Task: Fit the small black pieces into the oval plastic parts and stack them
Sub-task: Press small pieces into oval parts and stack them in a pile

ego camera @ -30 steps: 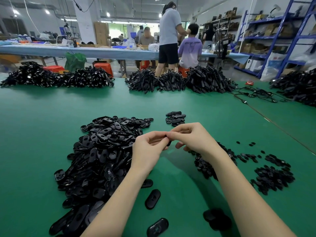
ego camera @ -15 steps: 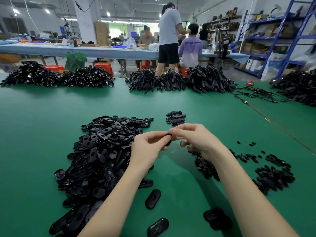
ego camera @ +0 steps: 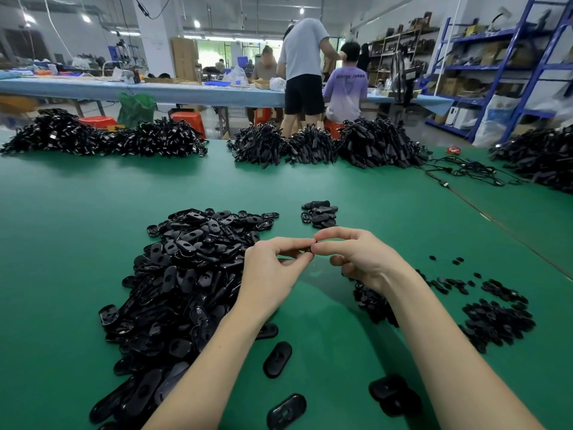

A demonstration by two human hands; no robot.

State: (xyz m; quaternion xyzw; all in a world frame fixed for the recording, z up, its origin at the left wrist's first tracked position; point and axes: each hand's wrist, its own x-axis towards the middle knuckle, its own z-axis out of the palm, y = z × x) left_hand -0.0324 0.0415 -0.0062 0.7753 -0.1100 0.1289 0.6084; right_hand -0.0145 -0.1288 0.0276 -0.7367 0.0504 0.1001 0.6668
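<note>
Both hands are meeting above the green felt table. The left hand and the right hand are pinching a small black plastic piece together between thumb and forefinger tips; it is mostly hidden by the fingers. A large heap of black oval plastic parts is lying to the left, a small stack of finished ovals is sitting just beyond the hands, and scattered small black pieces are lying to the right.
</note>
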